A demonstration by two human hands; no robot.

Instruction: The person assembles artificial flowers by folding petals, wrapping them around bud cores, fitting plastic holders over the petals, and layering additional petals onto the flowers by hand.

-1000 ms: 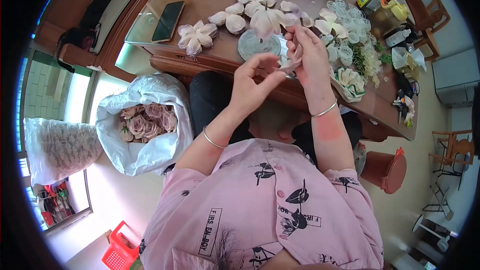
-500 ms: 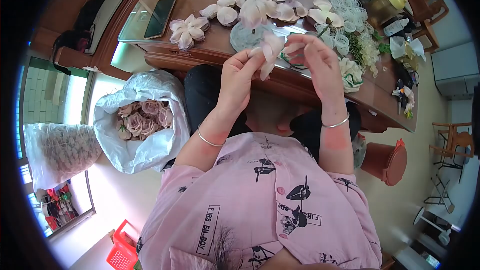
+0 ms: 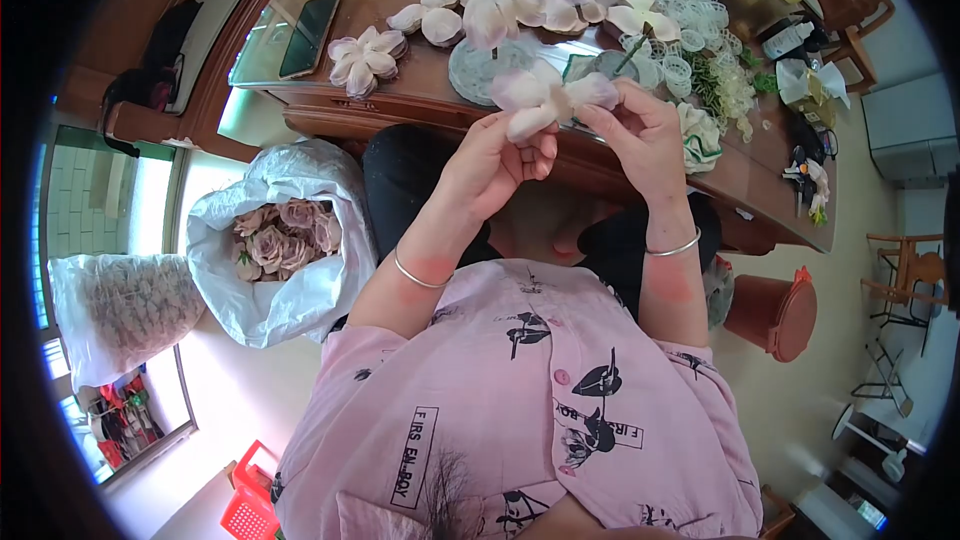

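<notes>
**Both hands on one fabric flower**

Your left hand and right hand pinch a pale fabric flower between closed fingertips, held above the near edge of the wooden table. Loose petals and a phone lie beyond.

Two hands — the left hand and the right hand — share one artificial flower, and each wrist wears one bangle, two in all. Toward twelve o'clock, one wooden table carries one phone and one separate finished bloom; the loose petals and white plastic rings are too heaped to count. At nine o'clock sit two bags — one white bag of roses and one clear bag. One brown bin stands at three o'clock.
</notes>
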